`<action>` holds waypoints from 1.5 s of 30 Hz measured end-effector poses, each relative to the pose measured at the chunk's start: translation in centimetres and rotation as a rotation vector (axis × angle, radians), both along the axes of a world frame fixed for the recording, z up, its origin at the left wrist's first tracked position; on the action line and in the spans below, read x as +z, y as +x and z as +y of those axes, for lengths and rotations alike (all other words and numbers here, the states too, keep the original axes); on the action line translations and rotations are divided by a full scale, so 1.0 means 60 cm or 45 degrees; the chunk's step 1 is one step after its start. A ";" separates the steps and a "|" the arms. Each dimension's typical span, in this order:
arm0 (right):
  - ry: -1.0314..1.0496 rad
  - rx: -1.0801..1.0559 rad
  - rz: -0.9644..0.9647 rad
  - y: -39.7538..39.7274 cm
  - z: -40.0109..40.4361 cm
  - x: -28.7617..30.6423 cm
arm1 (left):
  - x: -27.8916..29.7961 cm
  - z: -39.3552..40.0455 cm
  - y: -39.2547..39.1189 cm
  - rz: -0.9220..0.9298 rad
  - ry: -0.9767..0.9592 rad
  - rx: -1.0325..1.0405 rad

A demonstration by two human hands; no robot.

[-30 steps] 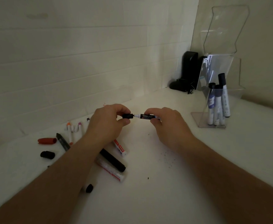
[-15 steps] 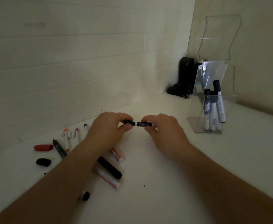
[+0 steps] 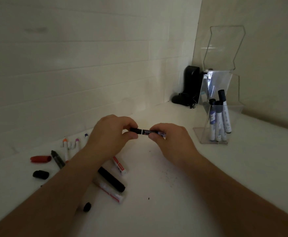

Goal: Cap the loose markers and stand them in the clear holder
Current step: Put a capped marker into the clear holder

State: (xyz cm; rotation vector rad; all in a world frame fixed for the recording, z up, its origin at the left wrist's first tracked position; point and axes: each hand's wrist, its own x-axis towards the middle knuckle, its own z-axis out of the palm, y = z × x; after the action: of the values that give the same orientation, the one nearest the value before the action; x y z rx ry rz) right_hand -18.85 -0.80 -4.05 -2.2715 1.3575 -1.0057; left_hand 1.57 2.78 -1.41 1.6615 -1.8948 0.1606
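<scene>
Crosswise between my hands, the marker (image 3: 154,132) lay level, my left hand (image 3: 111,134) pinching its cap (image 3: 136,130), seemingly seated, my right hand (image 3: 169,142) gripping the barrel, nearer the holder (image 3: 220,106).
</scene>
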 end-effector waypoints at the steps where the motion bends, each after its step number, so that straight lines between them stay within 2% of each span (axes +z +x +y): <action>1: 0.007 0.003 -0.001 0.000 0.002 0.002 | 0.002 0.002 -0.001 0.033 0.011 0.002; 5: -0.004 0.009 0.050 0.002 0.006 0.005 | 0.010 0.009 -0.005 0.123 0.016 -0.006; 10: 0.063 -0.030 -0.020 0.011 0.011 0.007 | 0.027 0.007 -0.008 0.114 -0.009 -0.009; 15: 0.125 0.018 0.085 0.002 0.009 0.016 | 0.011 0.005 -0.005 0.058 0.057 -0.022; 18: 0.006 0.066 0.204 -0.008 0.019 0.041 | 0.015 0.016 -0.012 0.071 -0.007 -0.059; 21: -0.136 0.127 0.372 -0.027 0.035 0.084 | 0.045 0.035 -0.038 0.450 -0.130 -0.209; 23: -0.140 0.190 0.275 -0.051 0.052 0.115 | 0.075 0.043 -0.062 0.702 -0.129 -0.339; 24: -0.173 0.177 0.192 -0.068 0.060 0.133 | 0.088 0.043 -0.073 0.751 -0.105 -0.377; 29: -0.587 -0.206 -0.533 -0.191 0.036 0.232 | 0.103 0.016 -0.128 0.499 -0.016 -0.346; 30: -0.633 -0.258 -0.599 -0.212 0.022 0.244 | 0.100 0.008 -0.142 0.441 0.015 -0.334; 32: -0.619 -0.327 -0.527 -0.242 -0.008 0.248 | 0.097 -0.010 -0.175 0.306 0.040 -0.364; 36: -0.453 -0.320 -0.055 -0.268 -0.054 0.207 | 0.100 -0.047 -0.251 0.139 -0.070 -0.469; 41: -0.280 -0.238 0.246 -0.284 -0.085 0.165 | 0.119 -0.078 -0.323 -0.030 0.070 -0.218; 43: -0.187 -0.203 0.266 -0.289 -0.085 0.160 | 0.121 -0.090 -0.334 -0.107 0.140 -0.158; 45: -0.057 -0.153 0.131 -0.293 -0.081 0.160 | 0.116 -0.098 -0.335 -0.092 0.162 -0.163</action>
State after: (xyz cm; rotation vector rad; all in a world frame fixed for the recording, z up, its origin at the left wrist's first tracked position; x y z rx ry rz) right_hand -36.45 -5.67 5.56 -2.3274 1.5448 -0.9770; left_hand -18.56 -3.12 5.56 1.6292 -2.0972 0.0496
